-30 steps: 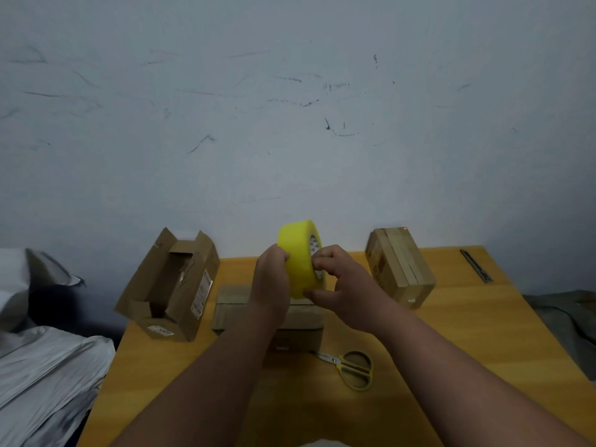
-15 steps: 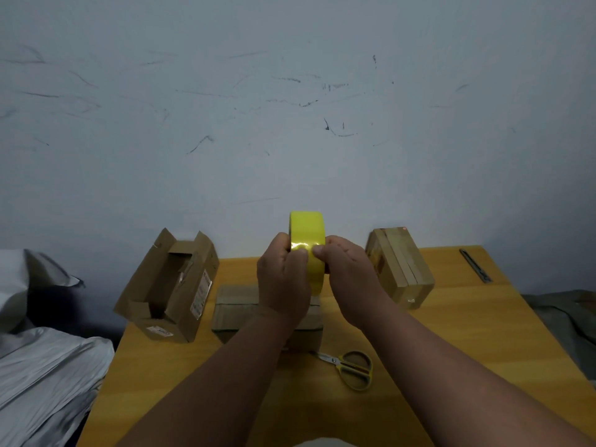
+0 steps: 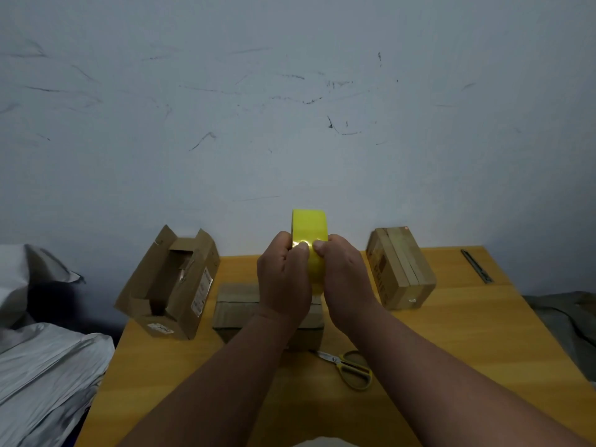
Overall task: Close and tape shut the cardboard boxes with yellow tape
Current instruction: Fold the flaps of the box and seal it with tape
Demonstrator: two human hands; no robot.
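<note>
Bare counter [image 3: 467, 343] lies open at four o'clock, right of the scissors [image 3: 350, 366], and at seven o'clock near the front edge. An open box [image 3: 171, 285] blocks ten o'clock, a closed box [image 3: 401, 269] two o'clock, and a middle box [image 3: 235, 312] sits under both raised hands.

Both hands, left [image 3: 283, 279] and right [image 3: 346, 279], raised, fingers [image 3: 301, 250] curled.

both hands [image 3: 317, 279] grip tape roll [image 3: 309, 229], 3 boxes [image 3: 401, 269]
</note>
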